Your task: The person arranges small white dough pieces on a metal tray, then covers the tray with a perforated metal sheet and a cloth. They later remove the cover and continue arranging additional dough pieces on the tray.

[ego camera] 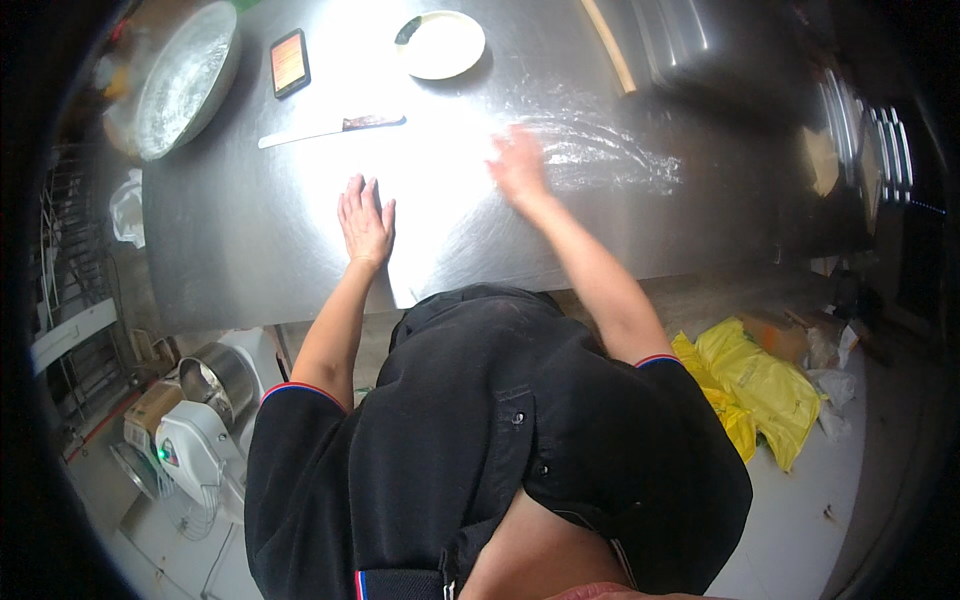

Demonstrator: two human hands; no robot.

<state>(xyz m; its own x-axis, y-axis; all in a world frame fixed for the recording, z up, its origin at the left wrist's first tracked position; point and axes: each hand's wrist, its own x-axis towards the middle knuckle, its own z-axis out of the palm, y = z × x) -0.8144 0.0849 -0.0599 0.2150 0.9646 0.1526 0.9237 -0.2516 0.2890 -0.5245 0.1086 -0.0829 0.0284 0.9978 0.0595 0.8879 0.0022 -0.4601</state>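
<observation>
My left hand (366, 221) rests on the stainless steel worktable (225, 247), fingers stretched out, holding nothing. To the right of it, my right hand (519, 166) is blurred by motion at the edge of a white, floury smear (607, 150); its fingers look spread and nothing shows in them. Beyond my left hand lies a long-bladed knife (373, 122) with a brown handle, its pale blade pointing left. A round, pale bowl (448, 46) stands farther back, with something dark at its left rim. Glare washes out its contents.
At the back left are a phone (289, 63) with a lit screen and a large metal bowl (187, 82). A wooden rod (609, 46) lies at the back right. Below the table are a white mixer (196, 450) on the left and yellow bags (757, 390) on the right.
</observation>
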